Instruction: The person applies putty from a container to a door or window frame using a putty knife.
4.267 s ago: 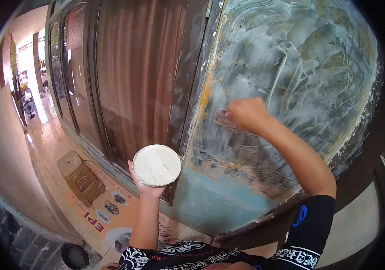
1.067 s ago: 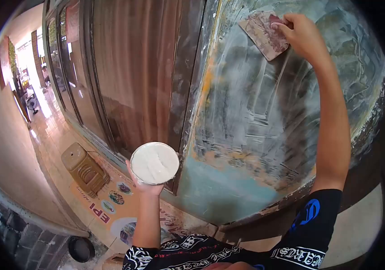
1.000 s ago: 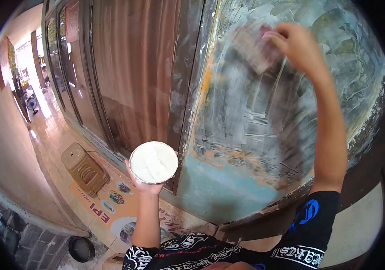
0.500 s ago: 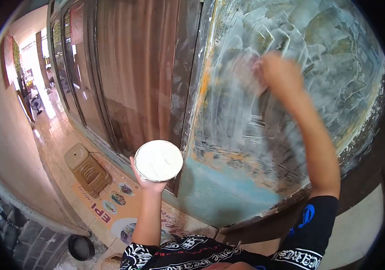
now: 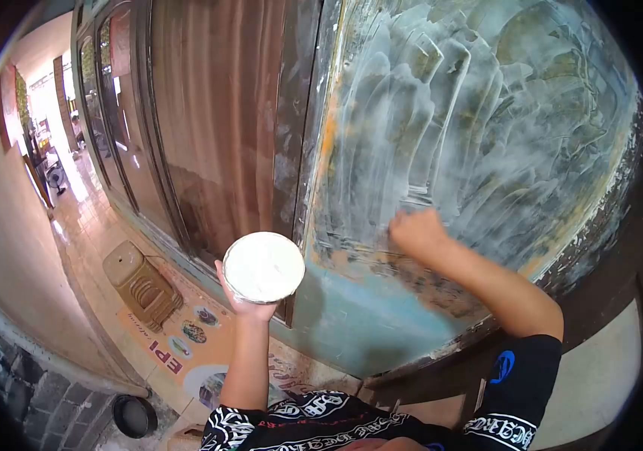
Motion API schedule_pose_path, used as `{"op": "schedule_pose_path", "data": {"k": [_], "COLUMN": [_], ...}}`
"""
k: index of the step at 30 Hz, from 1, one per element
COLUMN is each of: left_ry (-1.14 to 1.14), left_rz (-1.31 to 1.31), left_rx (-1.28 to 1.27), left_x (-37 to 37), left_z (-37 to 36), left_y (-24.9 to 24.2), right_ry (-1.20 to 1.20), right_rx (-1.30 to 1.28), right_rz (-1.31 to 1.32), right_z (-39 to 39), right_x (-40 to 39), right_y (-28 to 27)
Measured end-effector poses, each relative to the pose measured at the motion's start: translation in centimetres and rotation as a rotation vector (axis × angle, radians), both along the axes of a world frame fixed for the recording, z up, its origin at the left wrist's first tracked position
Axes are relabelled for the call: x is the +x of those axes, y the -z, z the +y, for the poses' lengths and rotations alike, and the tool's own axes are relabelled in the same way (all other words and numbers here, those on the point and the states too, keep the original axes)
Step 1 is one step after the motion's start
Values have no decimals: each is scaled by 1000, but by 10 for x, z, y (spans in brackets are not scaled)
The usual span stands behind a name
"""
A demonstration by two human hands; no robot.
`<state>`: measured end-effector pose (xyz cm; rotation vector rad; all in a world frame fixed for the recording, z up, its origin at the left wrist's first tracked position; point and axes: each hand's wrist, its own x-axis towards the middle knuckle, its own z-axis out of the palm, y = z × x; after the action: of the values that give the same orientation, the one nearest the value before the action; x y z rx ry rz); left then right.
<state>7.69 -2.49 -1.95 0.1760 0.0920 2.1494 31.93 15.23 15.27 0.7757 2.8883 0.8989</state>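
My left hand (image 5: 250, 304) supports a round tub of white paste (image 5: 264, 267) from below, with the thumb along its left side. The paste has a smooth, pale top. Against the lower part of the smeared wall panel (image 5: 457, 128), my right hand (image 5: 421, 233) is closed, the fingers curled. What it grips is hidden by the hand; a pale, narrow edge shows just above the knuckles. Streaks and ridges of white paste cover the panel over grey and orange patches. Below them runs a bare turquoise strip (image 5: 366, 316).
Left of the panel stands a dark-framed window (image 5: 224, 128) with brown curtains behind it. A tan plastic stool (image 5: 141, 282) rests on a printed banner (image 5: 137, 331) on the tiled floor. Lower left, a black round container (image 5: 135, 415) sits near a stone wall (image 5: 51, 398).
My right hand has moved down the panel, from its upper middle to near the lower edge. Fresh vertical streaks show above it. My left hand and the tub hardly moved.
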Motion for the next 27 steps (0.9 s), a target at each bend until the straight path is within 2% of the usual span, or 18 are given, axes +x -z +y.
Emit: {"op": "schedule_pose_path", "data": {"k": [1, 3, 4, 6, 7, 9, 10, 12, 13, 14, 15, 16, 17, 19, 20, 21, 23, 27], "left_ry": [-5, 18, 11, 4, 6, -35, 3, 6, 1, -12, -10, -21, -31, -49, -20, 11, 42, 51], "left_rz": [-3, -1, -20, -23, -21, -23, -8, -6, -3, -2, -6, -9, -12, -7, -15, -23, -7, 8], "left_rx": [-15, 26, 12, -5, -5, -52, 22, 28, 39, 7, 9, -1, -12, -48, -11, 26, 72, 95], "left_x": [2, 2, 4, 8, 10, 12, 11, 13, 14, 16, 17, 19, 22, 28, 29, 30, 33, 39], "left_z": [1, 5, 6, 7, 9, 12, 14, 15, 15, 17, 18, 20, 22, 25, 28, 30, 33, 36], "left_y": [-1, 3, 0, -4, -6, -8, -4, -4, -5, -6, -6, -6, -7, -9, -7, -6, -6, -11], "right_ry": [15, 76, 181, 216, 91, -46, -42, -184, -268, -238, -274, -26, 122, 45, 6, 4, 72, 115], "right_rx": [86, 223, 297, 347, 610, 275, 274, 164, -90, -109, 89, 18, 2, -64, -7, -7, 160, 407], "right_rz": [56, 163, 320, 557, 672, 849, 849, 799, 813, 714, 453, 309, 117, -45, -52, -50, 114, 620], "right_z": [6, 0, 4, 12, 4, 1, 4, 6, -15, -20, -21, -32, -46, -13, -1, 2, 8, 0], "right_x": [-2, -3, -4, 13, 24, 50, 60, 75, 65, 58, 53, 43, 33, 42, 48, 51, 52, 77], "right_y": [-16, -89, -123, -196, -224, -276, -278, -279, -246, -214, -174, -134, -104, -34, -15, -22, -58, -197]}}
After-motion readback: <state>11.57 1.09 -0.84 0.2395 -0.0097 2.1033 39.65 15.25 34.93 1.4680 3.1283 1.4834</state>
